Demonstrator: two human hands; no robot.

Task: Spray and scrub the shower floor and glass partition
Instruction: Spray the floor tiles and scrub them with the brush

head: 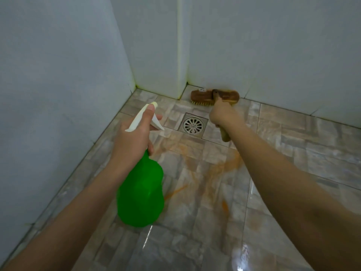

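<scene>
Scrubbing just beyond the drain (193, 125), the brush (214, 95) sits at the wall's foot, its handle wrapped tight in the right hand (221, 116). Left of the drain, the left hand (134, 133) curls round the spray bottle (141, 192) neck, one finger by the trigger. On the glossy floor (293, 153) the brush could skid, and an accidental squeeze would spray the wall.
</scene>
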